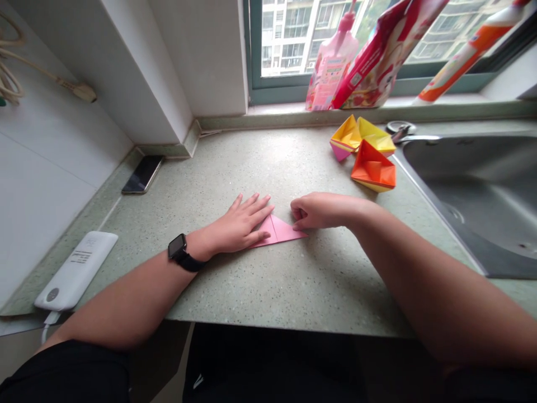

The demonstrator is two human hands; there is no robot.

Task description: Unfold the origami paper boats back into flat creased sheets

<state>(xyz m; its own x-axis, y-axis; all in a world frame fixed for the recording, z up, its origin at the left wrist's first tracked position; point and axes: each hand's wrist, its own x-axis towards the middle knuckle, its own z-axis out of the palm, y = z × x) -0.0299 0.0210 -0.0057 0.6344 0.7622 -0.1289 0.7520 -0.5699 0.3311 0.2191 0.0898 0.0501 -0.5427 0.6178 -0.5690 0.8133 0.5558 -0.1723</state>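
A folded pink paper triangle lies on the speckled green countertop, with a crease down its middle. My left hand rests flat with spread fingers, covering the triangle's left corner. My right hand is curled, its fingertips at the triangle's upper right edge. Nearer the sink sit several folded origami pieces: a yellow and pink one, a yellow one and an orange one. A black watch circles my left wrist.
A white power bank with a cable lies at the counter's left edge, and a black phone lies near the wall. A steel sink sits at right. Bottles and a red and white packet stand at the window.
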